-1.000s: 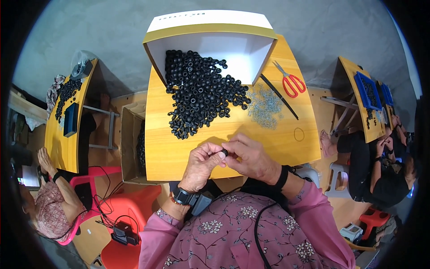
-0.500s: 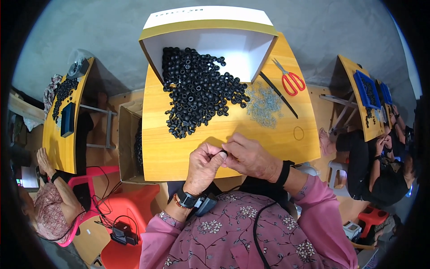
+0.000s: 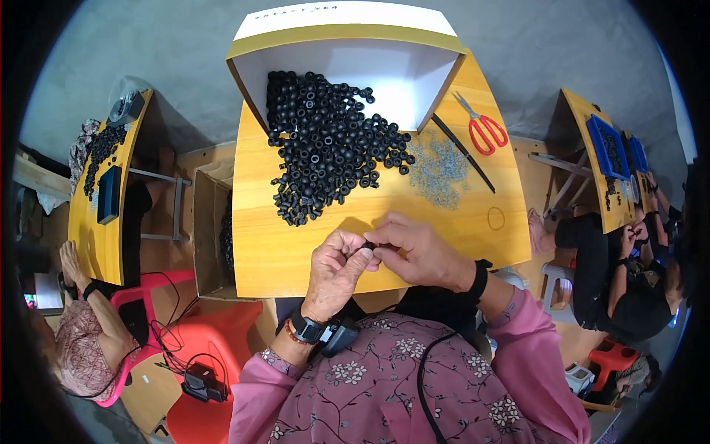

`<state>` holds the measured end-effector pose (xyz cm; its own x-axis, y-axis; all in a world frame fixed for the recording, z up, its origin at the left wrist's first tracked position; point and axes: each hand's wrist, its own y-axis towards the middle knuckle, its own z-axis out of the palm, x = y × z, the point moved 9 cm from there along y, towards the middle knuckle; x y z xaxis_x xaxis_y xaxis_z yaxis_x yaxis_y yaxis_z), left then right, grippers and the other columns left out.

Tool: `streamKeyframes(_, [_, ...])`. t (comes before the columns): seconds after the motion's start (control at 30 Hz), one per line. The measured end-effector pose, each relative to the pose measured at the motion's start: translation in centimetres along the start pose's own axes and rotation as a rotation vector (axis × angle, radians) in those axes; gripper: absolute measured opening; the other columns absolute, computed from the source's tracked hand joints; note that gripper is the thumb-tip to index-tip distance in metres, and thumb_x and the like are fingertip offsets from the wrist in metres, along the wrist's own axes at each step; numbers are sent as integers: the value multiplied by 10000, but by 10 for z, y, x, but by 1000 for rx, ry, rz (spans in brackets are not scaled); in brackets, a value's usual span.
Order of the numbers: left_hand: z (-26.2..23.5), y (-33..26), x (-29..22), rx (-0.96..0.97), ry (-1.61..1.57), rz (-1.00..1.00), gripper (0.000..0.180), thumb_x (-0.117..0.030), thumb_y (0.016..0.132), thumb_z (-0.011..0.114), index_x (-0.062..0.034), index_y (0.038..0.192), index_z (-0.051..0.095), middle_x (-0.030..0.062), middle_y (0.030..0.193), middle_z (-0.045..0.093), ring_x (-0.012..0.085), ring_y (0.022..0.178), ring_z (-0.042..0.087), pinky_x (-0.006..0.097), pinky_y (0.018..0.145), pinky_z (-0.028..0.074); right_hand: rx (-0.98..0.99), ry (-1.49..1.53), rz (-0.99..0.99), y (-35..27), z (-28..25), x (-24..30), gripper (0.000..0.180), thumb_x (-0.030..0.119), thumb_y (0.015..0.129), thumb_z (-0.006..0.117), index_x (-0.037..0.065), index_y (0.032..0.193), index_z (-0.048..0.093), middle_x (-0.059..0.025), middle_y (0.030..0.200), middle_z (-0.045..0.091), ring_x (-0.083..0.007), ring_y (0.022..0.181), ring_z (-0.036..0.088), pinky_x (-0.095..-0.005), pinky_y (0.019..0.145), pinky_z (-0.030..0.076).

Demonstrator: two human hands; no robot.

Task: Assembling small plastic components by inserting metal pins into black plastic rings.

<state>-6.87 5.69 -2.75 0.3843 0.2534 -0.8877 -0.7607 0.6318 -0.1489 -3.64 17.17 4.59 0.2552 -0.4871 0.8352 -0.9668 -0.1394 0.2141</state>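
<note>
Over the table's near edge, my left hand (image 3: 336, 270) pinches a small black rubber-like part (image 3: 368, 246) between thumb and fingers. My right hand (image 3: 420, 251) meets it there, its thumb and forefinger closed at the same part; whether they grip a second small piece is too small to make out. Beyond my hands lies a large heap of round black parts with holes (image 3: 318, 148), spilling from a white box (image 3: 396, 74) tipped on its side. To its right is a scatter of tiny clear pieces (image 3: 438, 174).
Red-handled scissors (image 3: 488, 135) and a thin black rod (image 3: 464, 154) lie at the table's right. A rubber band (image 3: 496, 218) is near the right edge. A cardboard carton (image 3: 211, 244) stands on the floor at left, beside a red chair (image 3: 214, 355). Other people sit at tables (image 3: 100, 244) on both sides.
My right hand's fingers have shifted and opened out slightly around the black part, which now shows more. My left hand keeps its pinch. The view has tilted a little.
</note>
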Motion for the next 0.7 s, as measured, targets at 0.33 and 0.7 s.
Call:
streamKeyframes(0.33, [3,0,0,50,-41,9,68,7,979,563,0,1047,564,74,927,675,118,797,656,276,753,571,-28,126,42,6,-7,-9,114,47,845,681,11,953,695,-93,790,615,-247,718,621,-337,619,487])
streamKeyframes(0.7, [0,2,1,52,-30,20,109,-52,973,611,3,1059,573,99,896,679,156,796,667,297,727,573,-73,14,-39,8,-10,-1,95,21,837,667,11,931,682,-89,778,612,-249,712,620,-343,611,487])
